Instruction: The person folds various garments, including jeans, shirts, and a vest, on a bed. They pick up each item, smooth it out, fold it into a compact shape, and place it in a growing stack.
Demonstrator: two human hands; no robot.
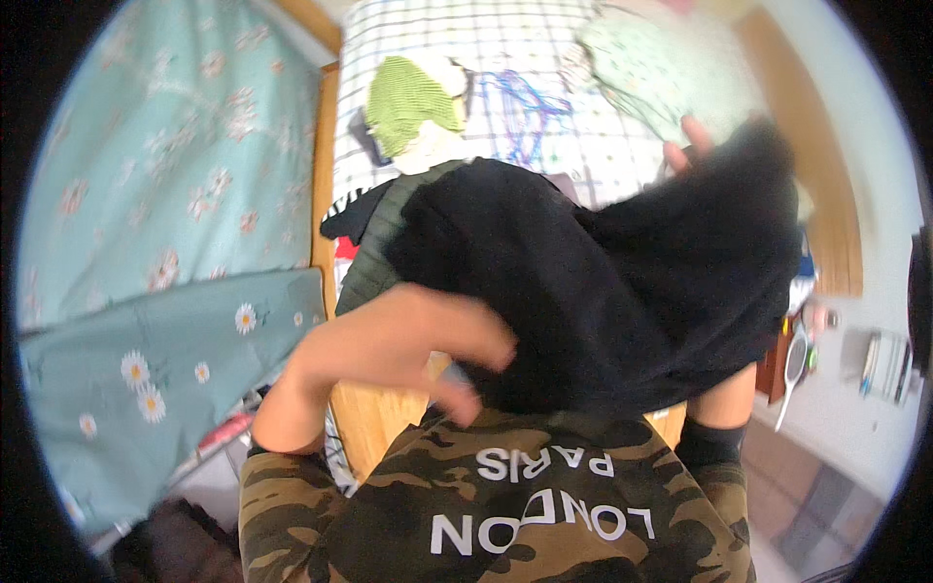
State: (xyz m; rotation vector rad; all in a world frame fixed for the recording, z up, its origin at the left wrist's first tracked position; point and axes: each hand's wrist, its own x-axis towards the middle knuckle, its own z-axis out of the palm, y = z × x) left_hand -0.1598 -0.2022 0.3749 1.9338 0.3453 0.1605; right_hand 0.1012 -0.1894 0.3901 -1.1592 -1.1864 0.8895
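Note:
A large black garment [603, 282] spreads in front of me, one side raised toward the far right. Its exact kind is hard to tell from the folds. My left hand [428, 335], blurred by motion, is at the garment's near left edge, thumb and fingers apart. Most of my right hand [688, 146] is hidden behind the raised cloth. Its fingertips show past the far edge, and the garment drapes over that forearm. A dark green ribbed garment [374, 257] lies beyond my left hand, partly under the black one.
On the checked bedding [530, 39] lie a green knitted piece [408, 102], blue-purple cords [530, 107] and a pale green cloth [661, 68]. Teal floral curtains [165, 165] hang at left. A white-framed hand mirror or similar paddle shape [795, 360] is at right, beside small items.

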